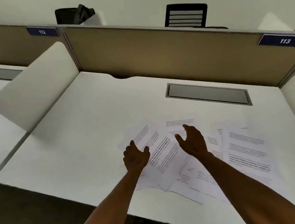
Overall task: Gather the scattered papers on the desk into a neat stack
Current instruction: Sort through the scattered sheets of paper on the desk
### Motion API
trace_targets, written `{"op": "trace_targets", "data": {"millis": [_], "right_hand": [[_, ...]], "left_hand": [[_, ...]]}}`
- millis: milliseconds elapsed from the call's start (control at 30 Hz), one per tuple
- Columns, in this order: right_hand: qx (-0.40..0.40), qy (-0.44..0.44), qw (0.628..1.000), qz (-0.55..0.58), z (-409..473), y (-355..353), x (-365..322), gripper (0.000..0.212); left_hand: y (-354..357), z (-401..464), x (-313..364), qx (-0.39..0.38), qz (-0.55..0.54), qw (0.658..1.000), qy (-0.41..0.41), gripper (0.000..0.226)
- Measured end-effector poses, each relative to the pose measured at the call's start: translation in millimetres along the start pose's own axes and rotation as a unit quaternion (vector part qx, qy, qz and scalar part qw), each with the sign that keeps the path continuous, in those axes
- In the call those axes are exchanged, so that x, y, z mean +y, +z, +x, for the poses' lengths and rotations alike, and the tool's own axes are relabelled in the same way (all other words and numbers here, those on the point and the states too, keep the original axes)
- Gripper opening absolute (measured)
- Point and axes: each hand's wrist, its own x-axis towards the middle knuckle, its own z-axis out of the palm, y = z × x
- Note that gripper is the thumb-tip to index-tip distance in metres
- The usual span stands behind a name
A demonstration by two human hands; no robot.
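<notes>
White desk [83,137], loose papers [246,148] fanned below the cable hatch [208,94].
Your left hand [136,156] and right hand [192,141] hover spread, empty; thin sheets likely slip, so take their outer edges.

White desk [83,137]: one in front, a second at 9 o'clock.
Printed white paper sheets [246,148]: overlapping spread at centre to 3 o'clock; at least six distinguishable, exact count cannot be told.
Bare hands: two, left hand [136,156] and right hand [194,141], both spread above the sheets.
Grey rectangular cable hatches: two, one at 1 o'clock [208,94], one at 10 o'clock [3,74].
Blue number plates: two, "112" [42,31] and "113" [284,41].
Tan partition panels [164,54]: two.
Black slatted chair back [186,16]: one, 12 o'clock.
Black bag [75,14]: one, 11 o'clock.
</notes>
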Motion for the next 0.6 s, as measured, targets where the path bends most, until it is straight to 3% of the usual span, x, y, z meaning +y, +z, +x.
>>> {"op": "trace_targets", "data": {"millis": [167, 300, 467, 600], "right_hand": [[-0.106, 0.006, 0.992, -0.067, 17, 15, 18, 0.074], [-0.148, 0.007, 0.983, -0.112, 24, 28, 23, 0.082], [-0.115, -0.004, 0.982, -0.152, 33, 43, 26, 0.073], [-0.116, 0.008, 0.986, -0.121, 34, 46, 26, 0.07]], "left_hand": [[13, -2, -5, -0.007, -0.037, 0.997, -0.068, 0.081], [20, -5, -7, -0.006, -0.034, 0.997, -0.073, 0.079], [30, -3, -11, 0.006, -0.008, 0.998, -0.061, 0.08], [37, -6, -14, 0.001, 0.022, 0.998, -0.058, 0.081]]}}
